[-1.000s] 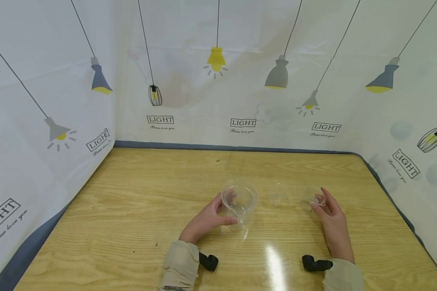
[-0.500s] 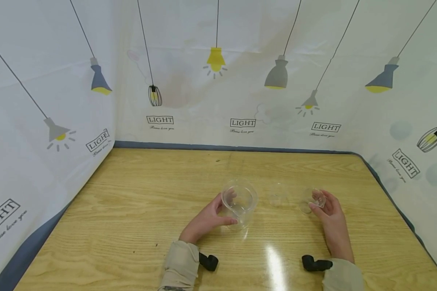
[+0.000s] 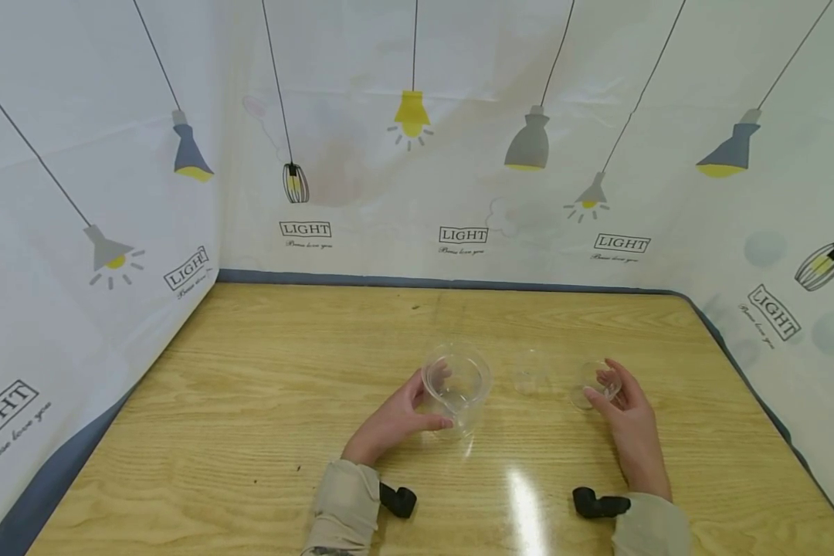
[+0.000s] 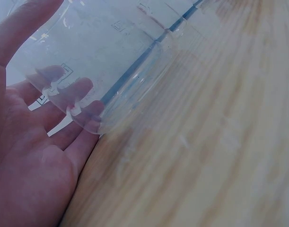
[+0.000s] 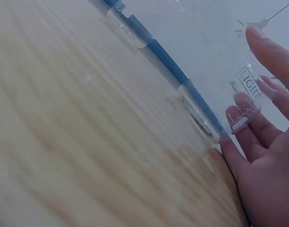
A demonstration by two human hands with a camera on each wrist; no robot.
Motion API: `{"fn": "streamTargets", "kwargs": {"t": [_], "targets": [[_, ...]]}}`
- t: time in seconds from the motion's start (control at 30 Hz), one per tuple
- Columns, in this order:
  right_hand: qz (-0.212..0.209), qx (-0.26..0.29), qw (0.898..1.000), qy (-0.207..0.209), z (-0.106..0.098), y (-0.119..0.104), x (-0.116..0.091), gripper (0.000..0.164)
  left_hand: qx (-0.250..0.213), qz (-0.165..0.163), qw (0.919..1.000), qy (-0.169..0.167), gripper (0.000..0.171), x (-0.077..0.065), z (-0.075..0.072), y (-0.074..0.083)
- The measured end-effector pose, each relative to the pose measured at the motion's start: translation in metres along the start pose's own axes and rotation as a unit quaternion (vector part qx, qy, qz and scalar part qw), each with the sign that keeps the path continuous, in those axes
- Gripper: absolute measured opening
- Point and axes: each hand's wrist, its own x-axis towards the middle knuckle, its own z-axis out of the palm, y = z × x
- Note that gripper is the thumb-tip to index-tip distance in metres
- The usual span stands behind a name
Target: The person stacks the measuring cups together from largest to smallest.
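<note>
Three clear plastic beakers stand in a row on the wooden table. My left hand [image 3: 398,417] is curved round the largest beaker [image 3: 471,386], thumb on the near side and fingers visible through its wall. That beaker [image 4: 135,90] rests on the wood in the left wrist view. At the right, my right hand [image 3: 632,421] holds the small beaker [image 3: 587,388] between thumb and fingers. Printed graduation marks show on the small beaker [image 5: 239,116] in the right wrist view. Between them stands another beaker [image 3: 528,374], faint and touched by neither hand.
The wooden table [image 3: 264,371] carries a bright glare patch near the front. A white curtain [image 3: 361,139] printed with lamps encloses the back and both sides, with a blue strip along the table's edge. Black wrist mounts [image 3: 399,500] sit by both sleeves.
My right hand has shifted slightly left, its thumb moving left across the small beaker. My left hand and the largest beaker look still.
</note>
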Motion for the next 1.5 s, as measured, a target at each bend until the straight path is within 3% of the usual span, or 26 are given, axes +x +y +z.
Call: {"fn": "streamTargets", "kwargs": {"t": [0.33, 0.6, 0.93, 1.5], "targets": [[-0.004, 0.064, 0.998, 0.022, 0.006, -0.003, 0.003, 0.067, 0.000, -0.006, 1.0000, 0.003, 0.087, 0.000, -0.001, 0.000], [-0.007, 0.083, 0.997, -0.007, 0.002, -0.004, 0.001, 0.069, 0.002, -0.004, 1.0000, 0.003, 0.087, 0.001, -0.002, 0.001], [-0.018, 0.061, 0.996, -0.058, -0.009, 0.000, 0.000, 0.064, 0.008, 0.000, 1.0000, -0.001, 0.087, 0.002, -0.001, 0.002], [-0.023, 0.040, 0.997, -0.065, -0.013, 0.005, 0.000, 0.063, -0.005, 0.001, 1.0000, 0.001, 0.082, 0.000, 0.000, 0.000]]}}
